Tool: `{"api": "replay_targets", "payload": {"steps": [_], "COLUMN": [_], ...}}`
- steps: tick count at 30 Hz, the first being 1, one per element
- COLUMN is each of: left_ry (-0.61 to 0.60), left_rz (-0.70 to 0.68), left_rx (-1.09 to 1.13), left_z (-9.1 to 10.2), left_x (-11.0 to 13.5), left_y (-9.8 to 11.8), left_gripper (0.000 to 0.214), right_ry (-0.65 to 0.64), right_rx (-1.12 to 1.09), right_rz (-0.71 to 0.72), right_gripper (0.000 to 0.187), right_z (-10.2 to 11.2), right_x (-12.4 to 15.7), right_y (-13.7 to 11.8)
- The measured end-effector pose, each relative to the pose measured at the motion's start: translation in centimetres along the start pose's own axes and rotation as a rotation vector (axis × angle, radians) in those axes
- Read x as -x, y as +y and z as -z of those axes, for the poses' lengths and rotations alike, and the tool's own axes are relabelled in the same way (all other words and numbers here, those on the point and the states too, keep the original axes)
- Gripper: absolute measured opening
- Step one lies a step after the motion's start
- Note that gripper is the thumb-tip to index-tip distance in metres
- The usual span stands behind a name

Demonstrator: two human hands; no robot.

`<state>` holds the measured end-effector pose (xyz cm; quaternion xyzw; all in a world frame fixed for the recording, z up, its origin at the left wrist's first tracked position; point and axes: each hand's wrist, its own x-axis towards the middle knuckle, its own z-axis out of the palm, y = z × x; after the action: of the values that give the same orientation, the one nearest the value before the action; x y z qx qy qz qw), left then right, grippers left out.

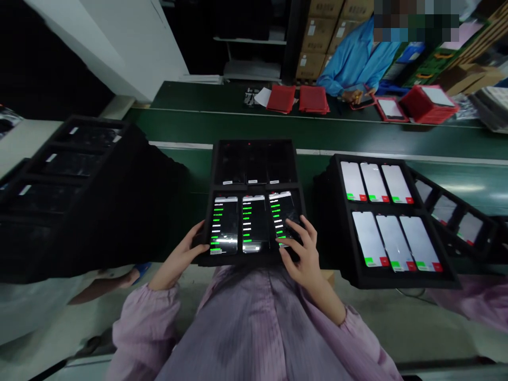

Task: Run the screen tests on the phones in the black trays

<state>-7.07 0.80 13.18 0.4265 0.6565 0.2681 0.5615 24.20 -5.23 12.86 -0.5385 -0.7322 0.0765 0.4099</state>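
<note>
The left hand clasped the left side of the black tray, seemingly to steady it; at the tray's near right lay a lit phone, apparently face-up for easy touch, the right hand spreading loose fingers over it

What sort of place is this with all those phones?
Probably a factory or workshop: there's a long green bench, black trays of phones, and stacked boxes.

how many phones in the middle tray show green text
3, all in the nearer row of the tray: left phone beside the left hand, centre phone, and right phone, partly covered by the right hand.
</note>
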Motion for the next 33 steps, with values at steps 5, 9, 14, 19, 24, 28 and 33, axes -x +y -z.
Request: {"api": "replay_targets", "payload": {"steps": [5,9,14,19,24,28,33], "left_ry": [0.011,0.030,0.099,0.109,0.125,0.125,0.134], "left_rz": [-0.017,-0.004,-0.014,0.028,0.051,0.036,0.038], "left_rx": [-0.016,-0.014,-0.047,0.027,0.035,0.008,0.009], "left_z": [0.2,-0.3,-1.2,-1.2,-1.2,-1.0,-1.1], "left_x": [-0.2,-0.5,-0.9,-0.7,-0.4,-0.3,-0.5], "left_y": [-0.4,-0.9,-1.4,-1.1,-1.0,-1.2,-0.9], "left_gripper": [0.084,0.091,0.093,0.089,0.093,0.087,0.087], "right_ry": [-0.009,0.003,-0.169,-0.379,-0.335,-0.138,-0.150], "right_rx": [0.005,0.011,0.123,0.214,0.209,0.214,0.214], "right_rz": [-0.005,-0.002,0.011,0.069,0.049,-0.038,-0.128], "right_gripper": [0.024,0.023,0.025,0.032,0.027,0.031,0.033], "right_z": [0.0,0.1,0.0,-0.7,-0.4,0.9,1.6], "right_x": [0.0,-0.1,-0.2,-0.9,-1.0,-0.1,0.6], "right_y": [0.0,-0.1,-0.5,-1.7,-1.5,-0.1,0.9]}}
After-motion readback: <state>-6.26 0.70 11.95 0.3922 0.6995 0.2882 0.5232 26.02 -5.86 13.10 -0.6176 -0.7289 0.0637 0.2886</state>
